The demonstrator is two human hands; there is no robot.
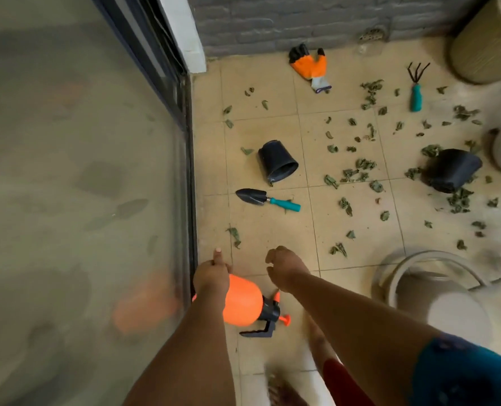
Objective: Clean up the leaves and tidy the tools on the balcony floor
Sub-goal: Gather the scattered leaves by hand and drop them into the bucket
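Nearest to us, our two bare forearms reached forward and down over the beige tiled balcony floor. Our left hand was loosely curled with the thumb sticking up, and it covered part of the orange plastic pump sprayer lying on its side by the sliding glass door; we could not tell whether it gripped the bottle or only hung above it. Our right hand was curled too, knuckles up, its fingers hidden underneath, with nothing visible in it.

At the bottom edge a blurred brownish shape was too smeared to name. A pale round container with a hoop handle on the right was blurred and partly cut off.

Dry, crumpled green leaves lay scattered over the tiles, thickest towards the right. A black plastic pot lay tipped over near the door, and just in front of it lay a black trowel with a teal handle. A second black pot lay on its side further right among leaves. Near the grey brick wall sat an orange and black gardening glove, and well to its right a small black hand rake with a teal handle. A woven basket was cut off at the upper right corner.
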